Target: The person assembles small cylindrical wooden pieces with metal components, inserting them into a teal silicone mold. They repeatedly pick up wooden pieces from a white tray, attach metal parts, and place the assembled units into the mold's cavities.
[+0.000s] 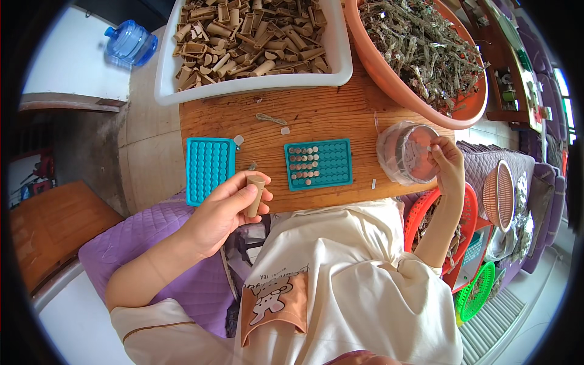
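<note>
My left hand [230, 210] is closed around a small brown tube-shaped piece [255, 196], held upright above the table's near edge. Over the rim of a round clear tub [394, 149], my right hand [449, 163] pinches a small whitish piece [430, 148] between thumb and fingers. Pale little pieces lie inside the tub. Between the hands sits a teal tray [334, 165] with rows of round cells. Small round silvery discs [304, 159] fill part of its left side. A second teal tray [210, 170], showing round bumps or cells, lies just beyond my left hand.
A white bin [255, 86] of brown tube pieces stands at the far side of the wooden table [243, 115]. An orange basin [389, 73] holds dry, stringy grey-brown material. A red basket [420, 210] sits by my right forearm. Small scraps and a twist of string [269, 118] lie about.
</note>
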Motion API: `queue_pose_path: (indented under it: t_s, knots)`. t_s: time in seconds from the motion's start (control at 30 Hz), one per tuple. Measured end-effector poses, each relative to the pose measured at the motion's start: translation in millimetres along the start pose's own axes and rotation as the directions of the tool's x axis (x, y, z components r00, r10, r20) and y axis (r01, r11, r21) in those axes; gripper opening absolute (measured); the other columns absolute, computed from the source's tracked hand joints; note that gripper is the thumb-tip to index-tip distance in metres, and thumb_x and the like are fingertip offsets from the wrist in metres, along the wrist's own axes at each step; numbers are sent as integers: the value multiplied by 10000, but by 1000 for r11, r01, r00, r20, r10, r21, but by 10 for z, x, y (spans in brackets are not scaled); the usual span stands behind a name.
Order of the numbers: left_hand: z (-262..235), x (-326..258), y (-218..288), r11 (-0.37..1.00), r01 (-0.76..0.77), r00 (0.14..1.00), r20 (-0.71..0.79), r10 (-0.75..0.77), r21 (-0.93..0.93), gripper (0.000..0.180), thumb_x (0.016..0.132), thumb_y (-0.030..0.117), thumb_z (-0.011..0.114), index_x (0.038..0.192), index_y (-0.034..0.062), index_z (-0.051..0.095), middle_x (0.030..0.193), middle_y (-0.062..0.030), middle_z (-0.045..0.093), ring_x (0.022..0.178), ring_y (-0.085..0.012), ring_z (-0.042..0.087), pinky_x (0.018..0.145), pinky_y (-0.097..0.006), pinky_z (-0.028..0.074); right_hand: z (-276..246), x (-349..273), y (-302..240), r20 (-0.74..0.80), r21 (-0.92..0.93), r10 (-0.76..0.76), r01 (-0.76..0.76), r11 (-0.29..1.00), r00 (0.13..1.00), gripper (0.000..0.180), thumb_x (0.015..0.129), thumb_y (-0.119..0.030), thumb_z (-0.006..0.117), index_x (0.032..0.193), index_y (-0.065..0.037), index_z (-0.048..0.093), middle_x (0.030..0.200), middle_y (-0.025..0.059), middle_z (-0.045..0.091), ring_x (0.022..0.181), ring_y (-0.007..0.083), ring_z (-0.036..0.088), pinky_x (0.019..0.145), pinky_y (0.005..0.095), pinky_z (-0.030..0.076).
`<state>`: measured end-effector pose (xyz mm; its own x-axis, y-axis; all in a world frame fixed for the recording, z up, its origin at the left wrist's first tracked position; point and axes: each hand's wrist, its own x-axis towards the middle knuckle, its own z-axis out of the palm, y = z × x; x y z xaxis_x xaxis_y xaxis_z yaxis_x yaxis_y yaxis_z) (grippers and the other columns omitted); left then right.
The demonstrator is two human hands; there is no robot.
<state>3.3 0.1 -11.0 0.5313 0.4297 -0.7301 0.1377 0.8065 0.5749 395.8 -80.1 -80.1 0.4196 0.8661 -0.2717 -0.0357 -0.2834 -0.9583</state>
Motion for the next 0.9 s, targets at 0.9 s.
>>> queue_pose_path:
  t_s: [0.9]
  knots:
    - [-1, -55, 42, 983, 72, 981, 190, -39, -171, 362, 878, 318, 425, 1135, 63, 407, 1107, -76, 509, 969, -209, 552, 623, -274, 526, 2032, -726, -672, 473, -199, -687, 826, 527, 552, 321, 650, 53, 602, 942, 3, 477, 683, 80, 542, 568, 205, 554, 502, 292, 449]
